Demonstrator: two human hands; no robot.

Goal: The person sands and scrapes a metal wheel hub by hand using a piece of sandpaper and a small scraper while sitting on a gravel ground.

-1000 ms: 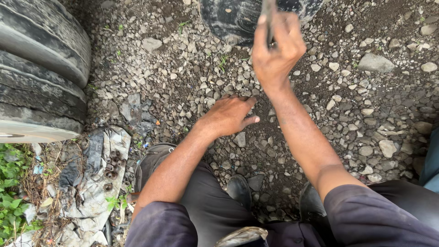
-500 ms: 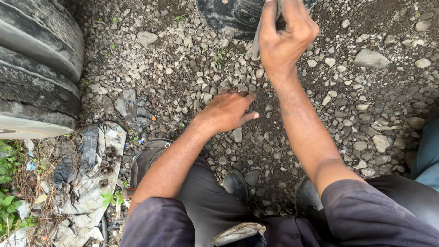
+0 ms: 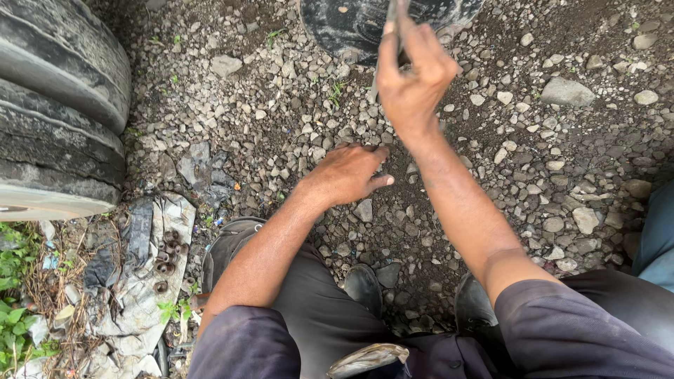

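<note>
My right hand (image 3: 411,77) is raised over the gravel, fingers closed around a thin grey metal tool (image 3: 390,21) that runs up out of the frame. Behind it lies a dark round rubber object (image 3: 351,24), partly cut off at the top edge. My left hand (image 3: 347,174) rests palm down on the gravel (image 3: 281,105), fingers spread and pointing right, holding nothing. My dark trousers and black shoes (image 3: 365,284) show below, squatting.
Two big worn tyres (image 3: 56,105) stand at the left. A dirty grey cloth (image 3: 144,281) with several small rusty nuts lies beside green weeds at the lower left. Larger stones (image 3: 567,91) dot the right. Blue fabric (image 3: 656,238) of another person shows at the right edge.
My right hand with the tool has shifted slightly left and stays raised. The left hand stays flat on the gravel; the view moved a little.
</note>
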